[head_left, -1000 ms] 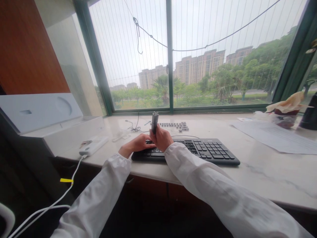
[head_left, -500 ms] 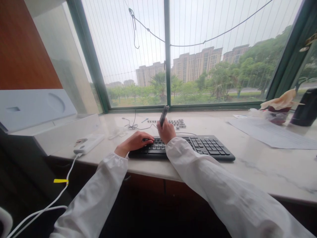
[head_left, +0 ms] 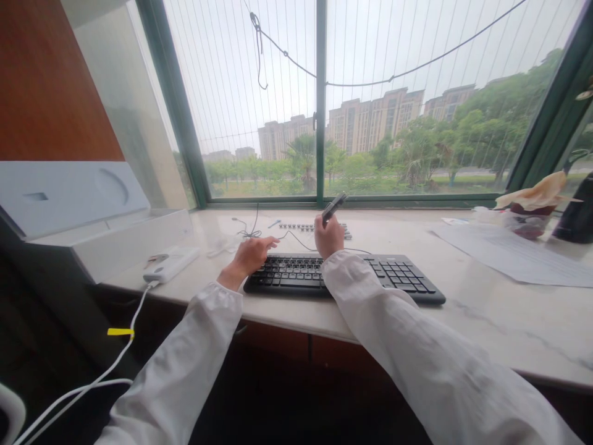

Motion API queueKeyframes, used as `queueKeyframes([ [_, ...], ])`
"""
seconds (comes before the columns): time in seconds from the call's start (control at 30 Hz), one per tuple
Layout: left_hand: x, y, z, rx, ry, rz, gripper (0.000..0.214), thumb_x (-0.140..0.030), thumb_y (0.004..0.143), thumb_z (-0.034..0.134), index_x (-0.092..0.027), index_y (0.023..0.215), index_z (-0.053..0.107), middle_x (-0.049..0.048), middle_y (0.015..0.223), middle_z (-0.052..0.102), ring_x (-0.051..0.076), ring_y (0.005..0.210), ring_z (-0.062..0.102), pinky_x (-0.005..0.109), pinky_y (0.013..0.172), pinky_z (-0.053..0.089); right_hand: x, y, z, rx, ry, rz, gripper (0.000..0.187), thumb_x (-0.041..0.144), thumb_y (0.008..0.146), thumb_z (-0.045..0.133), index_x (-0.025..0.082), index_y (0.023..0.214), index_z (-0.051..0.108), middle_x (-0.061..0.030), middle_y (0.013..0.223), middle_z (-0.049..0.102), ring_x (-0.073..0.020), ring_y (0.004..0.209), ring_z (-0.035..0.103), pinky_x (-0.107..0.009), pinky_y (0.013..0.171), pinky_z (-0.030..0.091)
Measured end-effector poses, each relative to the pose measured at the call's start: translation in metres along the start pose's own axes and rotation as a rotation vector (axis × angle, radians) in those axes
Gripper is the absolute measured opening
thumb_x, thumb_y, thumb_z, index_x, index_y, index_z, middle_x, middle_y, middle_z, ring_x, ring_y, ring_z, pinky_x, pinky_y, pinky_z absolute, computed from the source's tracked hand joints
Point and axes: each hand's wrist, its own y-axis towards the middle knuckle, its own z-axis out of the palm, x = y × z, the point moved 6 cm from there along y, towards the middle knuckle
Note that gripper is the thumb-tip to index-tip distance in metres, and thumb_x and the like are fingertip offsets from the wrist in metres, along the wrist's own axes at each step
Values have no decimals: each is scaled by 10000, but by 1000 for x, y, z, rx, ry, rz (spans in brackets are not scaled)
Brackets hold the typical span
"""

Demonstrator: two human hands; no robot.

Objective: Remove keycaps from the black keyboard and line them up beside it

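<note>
A black keyboard (head_left: 296, 282) lies on the pale counter, and part of its upper key area looks stripped of keycaps. My right hand (head_left: 330, 237) is closed round a dark, thick pen-shaped tool (head_left: 334, 206), whose upper end points up and to the right. That hand is over the back middle of the keyboard; the tool's lower end is hidden behind it. At the keyboard's back left corner is my left hand (head_left: 251, 255), fingers stretched to the right, with nothing visible in them. Rows of loose keycaps (head_left: 296, 228) stand behind the keyboard, partly hidden by my right hand.
A thin dark cable (head_left: 252, 233) coils behind my left hand, near a small blue stick (head_left: 274, 222). On the left are a white power strip (head_left: 170, 264) and an open white box (head_left: 134, 244). Papers (head_left: 500, 250) and a dark bottle (head_left: 577, 213) are at right.
My left hand has lifted off the left keys and moved back, fingers straightening. My right hand has moved right with the tool, which leans further right. The view has shifted slightly.
</note>
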Motion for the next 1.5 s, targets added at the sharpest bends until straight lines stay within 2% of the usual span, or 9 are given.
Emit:
queueKeyframes([
  [0.17, 21, -2, -4, -69, 58, -157, 544, -34, 806, 420, -322, 1245, 563, 7, 1040, 720, 207, 891, 662, 306, 748, 480, -7, 9, -15, -61, 33, 87, 312, 408, 910, 369, 185, 893, 587, -85, 813, 679, -235, 756, 607, -299, 694, 402],
  [0.27, 37, -4, -8, -93, 73, -284, 448, -91, 831, 446, -288, 1204, 599, 51, 1041, 716, 232, 887, 653, 315, 729, 471, -11, 12, -20, -86, 47, 109, 325, 415, 908, 366, 180, 889, 590, -94, 834, 684, -236, 759, 614, -307, 702, 411],
  [0.33, 43, -4, -11, -87, 71, -331, 288, -245, 894, 452, -277, 1090, 661, 63, 977, 723, 244, 852, 648, 323, 712, 464, -12, 12, -22, -96, 40, 108, 328, 413, 908, 364, 177, 895, 591, -98, 841, 685, -237, 767, 618, -311, 709, 416],
  [0.5, 29, -4, -16, 4, 33, -186, 413, -622, 818, 513, -272, 812, 732, 39, 773, 703, 219, 721, 619, 291, 643, 429, -14, 7, -17, -51, -56, 119, 337, 441, 904, 372, 200, 984, 594, -83, 843, 681, -257, 798, 622, -346, 733, 433],
  [0.63, 16, -9, -14, 107, -96, 3, 317, -581, 741, 636, -280, 767, 729, -6, 779, 700, 160, 681, 599, 240, 587, 398, -9, 0, -7, 17, -146, 45, 334, 444, 902, 386, 209, 1003, 601, -66, 784, 680, -252, 762, 624, -357, 724, 437],
  [0.8, 9, -13, -15, 147, -132, 89, 207, -438, 800, 621, -243, 771, 683, -9, 803, 689, 151, 730, 602, 239, 652, 426, -3, -6, 3, 75, -217, -62, 317, 432, 900, 414, 203, 988, 614, -66, 755, 685, -223, 706, 624, -317, 679, 424],
  [1.03, 7, -10, -20, 3, -254, 61, 264, -458, 919, 455, -233, 951, 589, -8, 846, 676, 133, 711, 630, 252, 698, 455, 17, -24, 26, 270, -140, -354, 225, 369, 890, 435, 207, 912, 589, -9, 663, 648, -170, 601, 593, -252, 588, 372],
  [1.17, 11, -8, -20, -89, -171, 12, 244, -461, 915, 464, -244, 951, 568, -13, 810, 664, 137, 666, 620, 252, 675, 448, 26, -38, 38, 383, -130, -468, 191, 337, 874, 452, 204, 852, 587, -1, 633, 627, -158, 575, 572, -246, 570, 346],
  [1.5, 4, -8, -28, -193, -88, 9, 252, -468, 908, 483, -241, 922, 590, -6, 882, 679, 135, 655, 583, 253, 680, 432, 18, -29, 34, 299, -26, -332, 187, 344, 848, 467, 203, 810, 584, 2, 618, 628, -145, 556, 557, -234, 580, 355],
])
